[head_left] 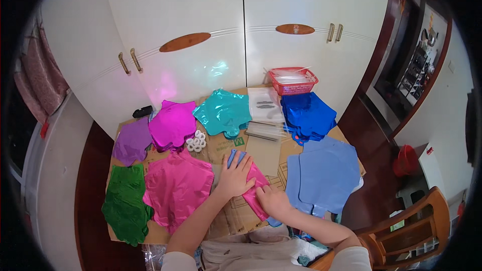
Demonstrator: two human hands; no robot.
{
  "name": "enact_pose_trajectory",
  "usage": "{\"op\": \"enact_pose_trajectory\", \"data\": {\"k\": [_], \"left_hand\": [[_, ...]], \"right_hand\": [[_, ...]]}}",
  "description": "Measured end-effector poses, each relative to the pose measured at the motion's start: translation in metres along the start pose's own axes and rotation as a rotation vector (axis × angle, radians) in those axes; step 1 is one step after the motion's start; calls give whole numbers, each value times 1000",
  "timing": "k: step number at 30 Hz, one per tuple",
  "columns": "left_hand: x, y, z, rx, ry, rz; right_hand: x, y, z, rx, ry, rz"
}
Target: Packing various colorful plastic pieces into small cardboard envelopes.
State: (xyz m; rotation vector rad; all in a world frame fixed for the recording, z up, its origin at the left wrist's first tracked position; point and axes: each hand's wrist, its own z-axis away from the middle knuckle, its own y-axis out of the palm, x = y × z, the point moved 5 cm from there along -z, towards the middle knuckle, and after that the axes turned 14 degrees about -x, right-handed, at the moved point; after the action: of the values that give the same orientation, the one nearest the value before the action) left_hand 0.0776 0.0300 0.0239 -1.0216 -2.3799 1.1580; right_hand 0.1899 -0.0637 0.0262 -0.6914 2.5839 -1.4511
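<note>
A pink foil balloon [258, 198], flat and folded into a long narrow strip, lies slantwise before me on the cardboard [228, 223]. Light blue foil [236, 157] shows at its far end, and a bit more at the near end. My left hand [235, 175] lies across the upper part with fingers stretched out, pressing it down. Lower on the strip, my right hand [273, 201] has its fingers curled and closed on the pink foil's edge. Close by on the left rests a stack of flat pink star-shaped foil balloons [179, 188]; light blue ones [329, 175] lie on the right.
Around lie foil stacks in green [126, 200], purple [132, 141], magenta [173, 124], teal [223, 113] and dark blue [309, 115]. White rings [197, 142], clear plastic bags [265, 104] and a red basket [292, 88] stand near the cabinet [201, 0]. A wooden chair [409, 231] is at right.
</note>
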Motion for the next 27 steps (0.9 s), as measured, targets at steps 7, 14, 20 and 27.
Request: {"op": "enact_pose_trajectory", "data": {"k": [7, 14, 20, 27], "left_hand": [[2, -3, 3, 17, -55, -34], [16, -26, 26, -136, -553, 217], [18, -21, 40, -178, -1134, 890], [4, -33, 30, 229, -835, 469]], "right_hand": [[1, -6, 7, 12, -34, -90], [1, -8, 10, -27, 29, -180], [1, -10, 9, -19, 22, -207], [-1, -9, 10, -46, 24, -252]]}}
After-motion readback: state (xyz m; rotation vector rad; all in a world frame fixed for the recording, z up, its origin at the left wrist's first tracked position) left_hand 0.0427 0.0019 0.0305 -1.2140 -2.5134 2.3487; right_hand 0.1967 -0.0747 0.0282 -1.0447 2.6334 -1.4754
